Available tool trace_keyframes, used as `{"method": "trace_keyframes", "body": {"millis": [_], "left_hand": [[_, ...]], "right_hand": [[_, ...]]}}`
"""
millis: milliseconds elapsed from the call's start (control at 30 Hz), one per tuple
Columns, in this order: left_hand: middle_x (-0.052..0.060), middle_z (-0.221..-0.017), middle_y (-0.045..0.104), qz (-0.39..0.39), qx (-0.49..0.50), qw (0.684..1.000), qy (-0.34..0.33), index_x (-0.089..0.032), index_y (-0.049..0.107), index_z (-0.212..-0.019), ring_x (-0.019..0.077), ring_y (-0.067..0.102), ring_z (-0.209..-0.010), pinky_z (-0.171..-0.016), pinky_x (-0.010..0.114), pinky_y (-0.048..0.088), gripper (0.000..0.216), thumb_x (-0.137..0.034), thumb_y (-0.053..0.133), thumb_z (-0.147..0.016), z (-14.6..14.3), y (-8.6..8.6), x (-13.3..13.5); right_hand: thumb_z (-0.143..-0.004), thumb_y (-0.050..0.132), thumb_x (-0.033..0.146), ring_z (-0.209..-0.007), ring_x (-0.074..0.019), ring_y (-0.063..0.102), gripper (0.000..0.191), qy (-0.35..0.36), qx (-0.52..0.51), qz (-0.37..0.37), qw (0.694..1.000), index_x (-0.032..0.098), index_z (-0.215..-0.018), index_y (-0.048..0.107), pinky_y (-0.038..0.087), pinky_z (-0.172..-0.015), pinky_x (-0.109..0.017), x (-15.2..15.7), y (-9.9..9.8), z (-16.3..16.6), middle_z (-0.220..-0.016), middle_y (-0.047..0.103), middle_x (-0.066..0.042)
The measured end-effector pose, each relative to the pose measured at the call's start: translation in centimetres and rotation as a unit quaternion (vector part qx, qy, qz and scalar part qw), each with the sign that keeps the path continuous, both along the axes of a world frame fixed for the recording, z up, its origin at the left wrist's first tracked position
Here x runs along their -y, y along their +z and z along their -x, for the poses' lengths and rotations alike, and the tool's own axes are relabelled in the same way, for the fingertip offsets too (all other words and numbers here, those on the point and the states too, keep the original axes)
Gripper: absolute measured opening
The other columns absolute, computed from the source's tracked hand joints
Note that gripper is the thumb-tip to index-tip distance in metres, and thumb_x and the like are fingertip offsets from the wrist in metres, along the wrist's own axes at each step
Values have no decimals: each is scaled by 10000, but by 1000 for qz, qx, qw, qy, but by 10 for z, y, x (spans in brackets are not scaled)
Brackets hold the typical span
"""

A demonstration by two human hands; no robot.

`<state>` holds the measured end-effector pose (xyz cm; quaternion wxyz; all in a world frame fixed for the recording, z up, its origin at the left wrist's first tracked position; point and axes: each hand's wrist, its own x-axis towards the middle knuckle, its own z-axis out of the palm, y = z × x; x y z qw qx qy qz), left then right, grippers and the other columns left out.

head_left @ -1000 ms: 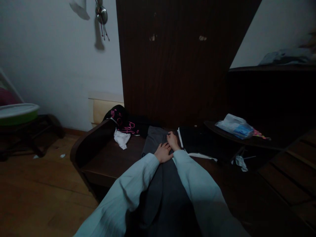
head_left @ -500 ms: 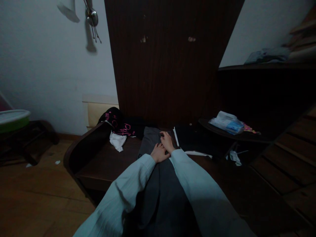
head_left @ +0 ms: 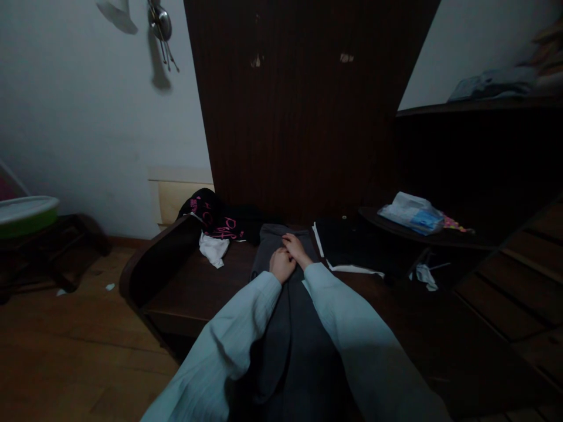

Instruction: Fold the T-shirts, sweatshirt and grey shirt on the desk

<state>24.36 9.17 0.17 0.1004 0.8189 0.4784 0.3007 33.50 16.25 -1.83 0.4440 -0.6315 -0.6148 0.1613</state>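
Dark grey trousers [head_left: 275, 234] lie lengthwise over the wooden bench and hang down toward me. On their upper part my left hand [head_left: 282, 265] is closed, its curled fingers on the cloth. Just above and to the right, my right hand [head_left: 296, 247] is also closed, with bent fingers at the same spot and against the left hand. Both hands hide the bit of cloth between the fingers. Light blue-green sleeves cover my arms.
A dark wooden bench [head_left: 189, 293] holds black clothing with pink lettering [head_left: 229, 227], a white cloth [head_left: 213, 248] and a folded black item with white edges [head_left: 352, 243]. A plastic packet [head_left: 411, 212] rests on the right shelf. A green-sided basin [head_left: 29, 218] stands left.
My left hand's fingers have curled in from a flatter pose, and the right hand's fingers have moved lower over the cloth. The view has shifted slightly.
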Motion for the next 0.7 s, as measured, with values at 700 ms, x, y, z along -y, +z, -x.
{"method": "trace_keyframes", "body": {"millis": [700], "left_hand": [[91,-1125,586,98,144,975,138,-219,518,-1149,224,524,-1054,-908,345,376,389,-144,463,-772,46,-5,-43]], "right_hand": [[-699,387,85,-740,-155,572,357,-175,-65,-14,982,188,-978,583,416,-720,-256,13,0,-13,-776,623,-26]]}}
